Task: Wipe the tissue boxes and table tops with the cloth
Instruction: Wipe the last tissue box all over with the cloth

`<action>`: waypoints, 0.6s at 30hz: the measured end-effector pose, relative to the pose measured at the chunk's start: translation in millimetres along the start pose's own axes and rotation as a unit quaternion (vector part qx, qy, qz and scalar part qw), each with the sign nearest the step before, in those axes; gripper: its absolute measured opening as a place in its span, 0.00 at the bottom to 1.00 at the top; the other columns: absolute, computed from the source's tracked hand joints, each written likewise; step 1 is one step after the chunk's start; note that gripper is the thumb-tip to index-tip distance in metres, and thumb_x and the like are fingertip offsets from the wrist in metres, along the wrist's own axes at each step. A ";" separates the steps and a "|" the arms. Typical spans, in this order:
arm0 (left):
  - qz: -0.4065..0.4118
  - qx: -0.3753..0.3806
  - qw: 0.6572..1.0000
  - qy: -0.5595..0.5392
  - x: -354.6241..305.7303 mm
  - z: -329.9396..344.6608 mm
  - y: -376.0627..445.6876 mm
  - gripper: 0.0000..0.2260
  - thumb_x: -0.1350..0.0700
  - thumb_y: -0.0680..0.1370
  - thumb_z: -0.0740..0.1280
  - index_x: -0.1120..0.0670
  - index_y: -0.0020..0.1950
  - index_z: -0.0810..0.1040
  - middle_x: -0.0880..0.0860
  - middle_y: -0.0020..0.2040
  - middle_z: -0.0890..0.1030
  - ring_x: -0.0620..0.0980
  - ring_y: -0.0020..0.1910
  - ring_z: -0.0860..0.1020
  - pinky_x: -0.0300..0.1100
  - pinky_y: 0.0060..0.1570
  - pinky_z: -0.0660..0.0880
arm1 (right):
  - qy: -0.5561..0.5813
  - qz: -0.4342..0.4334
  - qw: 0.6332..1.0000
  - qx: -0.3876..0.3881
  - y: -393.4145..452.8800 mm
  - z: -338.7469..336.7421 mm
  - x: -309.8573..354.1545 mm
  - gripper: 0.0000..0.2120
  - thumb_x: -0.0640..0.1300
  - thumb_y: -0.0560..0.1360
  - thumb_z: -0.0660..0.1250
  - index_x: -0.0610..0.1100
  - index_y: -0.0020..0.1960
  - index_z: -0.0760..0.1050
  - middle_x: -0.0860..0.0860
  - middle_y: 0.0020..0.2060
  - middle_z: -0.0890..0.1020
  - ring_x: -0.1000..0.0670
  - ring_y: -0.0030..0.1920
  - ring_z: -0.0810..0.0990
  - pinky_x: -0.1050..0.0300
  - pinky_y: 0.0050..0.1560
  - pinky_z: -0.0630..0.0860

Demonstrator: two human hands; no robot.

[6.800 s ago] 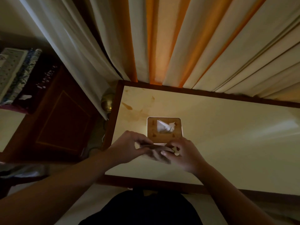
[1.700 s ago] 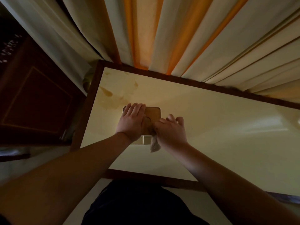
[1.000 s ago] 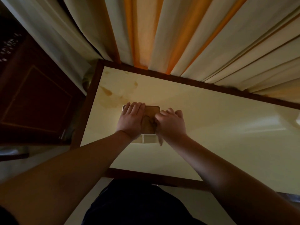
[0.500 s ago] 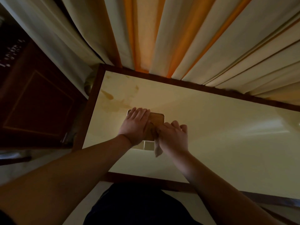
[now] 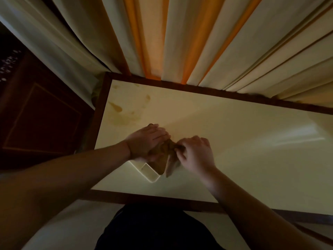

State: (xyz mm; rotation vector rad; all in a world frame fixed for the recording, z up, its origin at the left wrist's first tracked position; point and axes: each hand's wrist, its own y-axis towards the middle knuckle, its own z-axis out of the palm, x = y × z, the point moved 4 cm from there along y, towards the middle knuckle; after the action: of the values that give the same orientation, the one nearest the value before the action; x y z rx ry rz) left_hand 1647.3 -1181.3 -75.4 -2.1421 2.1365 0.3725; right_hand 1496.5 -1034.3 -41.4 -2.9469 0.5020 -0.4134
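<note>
The table (image 5: 234, 141) has a dark wooden border round a pale top. Its near edge runs just past the person's dark clothing (image 5: 155, 230). Between that edge and the box (image 5: 153, 173) lies a strip of bare top, and to the right of the box the surface stretches open and glossy toward the far right.

The box stands on the left half of the table, turned so that one pale corner points at the near edge. The left hand (image 5: 146, 141) lies flat over its wooden lid, fingers straight and pressing down, curled round nothing. The right hand (image 5: 195, 153) is just right of the box, its fingers bunched and pinching the cloth (image 5: 168, 154), which drapes over the lid's right side and hangs down that side; the light is dim, so whether the cloth's tip reaches the table is hard to say.

Beyond the box, toward the far left corner, brownish stains (image 5: 124, 114) mark the top. Left of the table stands a dark cabinet (image 5: 41, 120). Curtains (image 5: 180, 37) hang right down to the far edge.

Half a second ago the box sat square to the table; now it is turned cornerwise, and the right hand has moved off to its right.
</note>
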 end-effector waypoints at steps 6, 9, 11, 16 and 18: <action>0.090 0.019 0.994 0.053 -3.7 -6.7 -6.1 0.32 0.37 0.81 0.60 0.57 0.78 0.70 0.59 0.73 0.75 0.59 0.72 0.73 0.56 0.76 0.61 | -0.020 0.034 0.995 -0.089 -36.4 3.5 20.5 0.06 0.51 0.74 0.76 0.50 0.46 0.83 0.54 0.38 0.84 0.45 0.41 0.83 0.49 0.48 0.75; 0.009 -0.044 0.999 0.020 -14.8 -11.9 -15.4 0.25 0.41 0.80 0.65 0.56 0.71 0.78 0.58 0.67 0.78 0.58 0.64 0.77 0.56 0.68 0.71 | -0.006 -0.012 0.994 -0.108 -35.5 5.9 18.2 0.03 0.51 0.76 0.73 0.52 0.47 0.83 0.54 0.45 0.83 0.45 0.48 0.80 0.49 0.45 0.74; -0.056 -0.102 0.993 0.015 -25.6 -14.0 -21.8 0.17 0.43 0.80 0.68 0.54 0.61 0.83 0.56 0.60 0.81 0.57 0.58 0.80 0.55 0.62 0.75 | 0.026 -0.055 0.991 -0.118 -33.5 7.7 16.0 0.06 0.52 0.78 0.70 0.52 0.46 0.83 0.51 0.50 0.81 0.44 0.51 0.79 0.51 0.40 0.76; -0.237 -0.187 0.953 0.033 -47.3 -18.1 -27.4 0.10 0.48 0.78 0.70 0.53 0.42 0.82 0.52 0.46 0.81 0.55 0.48 0.79 0.52 0.53 0.74 | 0.030 -0.125 0.982 -0.141 -26.1 8.7 14.0 0.12 0.55 0.78 0.64 0.52 0.45 0.83 0.54 0.43 0.80 0.45 0.45 0.80 0.55 0.28 0.75; -0.337 -0.171 0.925 0.043 -51.4 -17.5 -29.9 0.12 0.47 0.78 0.68 0.52 0.39 0.81 0.50 0.44 0.82 0.56 0.47 0.77 0.52 0.53 0.71 | 0.037 -0.148 0.979 -0.137 -22.7 7.9 13.3 0.11 0.55 0.78 0.65 0.53 0.46 0.84 0.55 0.42 0.80 0.47 0.46 0.79 0.55 0.28 0.75</action>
State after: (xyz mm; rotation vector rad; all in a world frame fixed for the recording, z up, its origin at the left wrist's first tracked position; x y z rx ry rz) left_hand 1679.4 -1135.0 -49.5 -2.9487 1.2858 0.6124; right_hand 1517.7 -1017.0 -41.9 -3.2959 0.1311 -0.5257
